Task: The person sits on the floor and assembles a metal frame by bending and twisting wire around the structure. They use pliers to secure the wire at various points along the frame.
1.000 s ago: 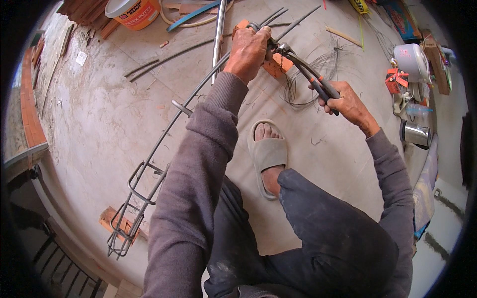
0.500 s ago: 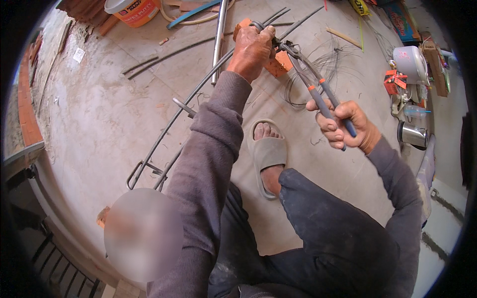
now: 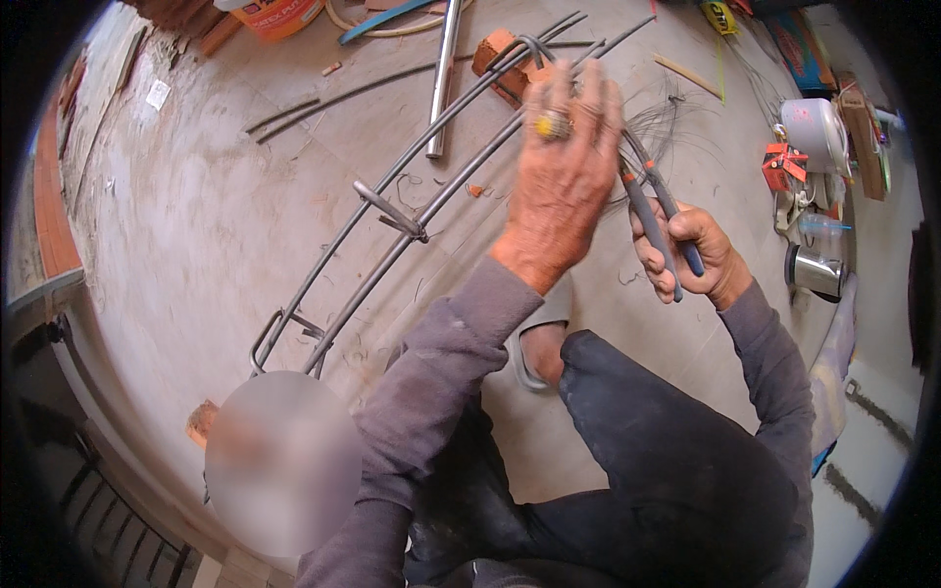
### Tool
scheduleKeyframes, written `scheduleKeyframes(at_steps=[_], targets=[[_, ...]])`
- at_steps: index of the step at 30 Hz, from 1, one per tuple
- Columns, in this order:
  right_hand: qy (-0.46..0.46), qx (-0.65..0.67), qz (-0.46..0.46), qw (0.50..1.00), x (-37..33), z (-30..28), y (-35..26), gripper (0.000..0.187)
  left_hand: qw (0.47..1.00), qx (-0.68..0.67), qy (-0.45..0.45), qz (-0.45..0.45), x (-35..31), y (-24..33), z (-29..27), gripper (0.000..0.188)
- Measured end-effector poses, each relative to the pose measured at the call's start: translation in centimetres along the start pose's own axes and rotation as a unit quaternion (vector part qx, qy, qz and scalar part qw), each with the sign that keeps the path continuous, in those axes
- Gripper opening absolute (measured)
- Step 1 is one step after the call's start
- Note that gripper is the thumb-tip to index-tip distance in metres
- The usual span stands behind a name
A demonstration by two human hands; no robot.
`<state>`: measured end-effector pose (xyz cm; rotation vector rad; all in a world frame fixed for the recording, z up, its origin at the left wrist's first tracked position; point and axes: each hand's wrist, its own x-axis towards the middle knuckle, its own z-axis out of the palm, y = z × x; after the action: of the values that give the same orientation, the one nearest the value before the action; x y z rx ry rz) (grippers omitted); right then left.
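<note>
The left hand [image 3: 569, 167] is blurred, its back to the camera, fingers fairly straight and close together; its thumb and palm are hidden, so I cannot tell whether it has hold of anything. A yellow, ring-like piece shows on a finger, too smeared to make out. The right hand [image 3: 694, 250] is curled around the 2 handles of long steel pliers with blue-grey grips and orange bands [image 3: 669, 235]; the handles stand slightly apart, and the pliers' head is lost behind the left hand.

The long grey steel-bar frame with bent cross-links [image 3: 390, 212] runs diagonally over the pale, dusty floor [image 3: 196, 265], its upper end by a rough orange brick [image 3: 495, 83] and partly covered by the left hand. A round blurred patch hides its lower end, leaving only the edge of another orange brick [image 3: 202, 419] in sight. A tangle of thin dark wire [image 3: 674, 122] lies beyond the pliers, partly covered by the left hand. The left forearm hides most of a beige sandal [image 3: 530, 380], and the orange-and-white bucket [image 3: 279, 18] is cut off by the upper edge
</note>
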<state>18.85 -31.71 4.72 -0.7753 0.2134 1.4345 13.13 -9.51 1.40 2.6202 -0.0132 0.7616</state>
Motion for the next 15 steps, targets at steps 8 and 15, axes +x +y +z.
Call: scheduleKeyframes(at_steps=[8,15], targets=[[0.01,-0.038,-0.004,0.999,-0.6,-0.4,-0.9,0.047,0.984,-0.084,0.027,0.154,1.8,0.9,2.1,0.071],[0.161,-0.256,-0.034,0.952,-2.3,3.8,-2.8,0.053,0.978,-0.081,-0.033,0.191,3.2,1.6,3.0,0.014]])
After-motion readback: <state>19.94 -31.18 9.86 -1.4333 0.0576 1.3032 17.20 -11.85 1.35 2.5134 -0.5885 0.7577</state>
